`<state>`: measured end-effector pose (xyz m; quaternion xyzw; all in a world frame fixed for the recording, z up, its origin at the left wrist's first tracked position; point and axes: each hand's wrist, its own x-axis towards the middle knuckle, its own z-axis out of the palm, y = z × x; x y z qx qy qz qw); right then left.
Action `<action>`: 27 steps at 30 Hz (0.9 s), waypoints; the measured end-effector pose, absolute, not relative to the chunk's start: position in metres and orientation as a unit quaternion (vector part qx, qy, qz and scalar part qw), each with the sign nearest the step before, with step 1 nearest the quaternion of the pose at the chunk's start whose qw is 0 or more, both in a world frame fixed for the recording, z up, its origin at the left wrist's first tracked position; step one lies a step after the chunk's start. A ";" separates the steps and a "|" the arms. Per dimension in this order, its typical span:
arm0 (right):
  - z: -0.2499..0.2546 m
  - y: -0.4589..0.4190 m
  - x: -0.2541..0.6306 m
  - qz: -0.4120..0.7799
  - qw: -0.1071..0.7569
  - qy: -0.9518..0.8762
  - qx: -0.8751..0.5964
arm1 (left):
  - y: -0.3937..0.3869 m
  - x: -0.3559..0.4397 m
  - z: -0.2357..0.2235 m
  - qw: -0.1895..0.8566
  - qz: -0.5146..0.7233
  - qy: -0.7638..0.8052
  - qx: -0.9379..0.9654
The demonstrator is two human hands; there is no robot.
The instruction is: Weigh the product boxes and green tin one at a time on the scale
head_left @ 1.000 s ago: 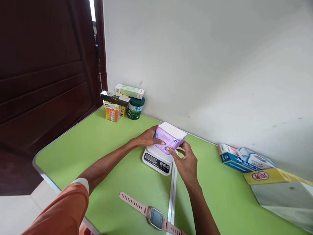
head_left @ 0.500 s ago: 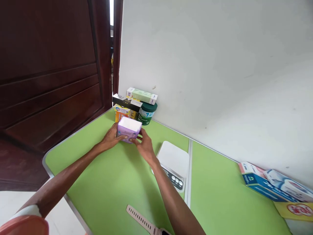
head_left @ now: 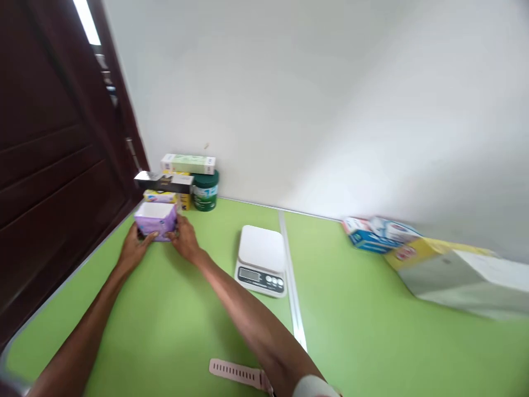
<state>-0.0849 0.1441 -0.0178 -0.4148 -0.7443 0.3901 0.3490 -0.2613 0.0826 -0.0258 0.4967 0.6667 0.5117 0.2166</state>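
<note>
A purple soft pack with a white top (head_left: 156,217) is at the far left of the green table, in front of the stacked boxes. My left hand (head_left: 134,244) grips its left side, thumb across the front. My right hand (head_left: 184,237) holds its right side, with the thumb at the lower front corner. Whether the pack's base touches the table I cannot tell. The white kitchen scale (head_left: 262,248) stands to the right of my hands, its plate bare and its display facing me.
Behind the pack are a black-and-white box (head_left: 164,183), a pale green box (head_left: 188,164) and a dark green tub (head_left: 205,192). A pink-strapped watch (head_left: 235,370) lies near, partly under my right forearm. Blue boxes (head_left: 372,240) and a yellow-and-white package (head_left: 450,270) lie along the wall.
Both hands have carried the purple pack from above the scale leftward to the stacked boxes. The scale's plate is now uncovered. The camera view has shifted too.
</note>
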 end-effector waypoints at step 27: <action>-0.026 -0.002 0.458 -0.008 0.637 -0.333 -0.695 | 0.116 0.310 0.001 0.417 0.292 0.256 0.822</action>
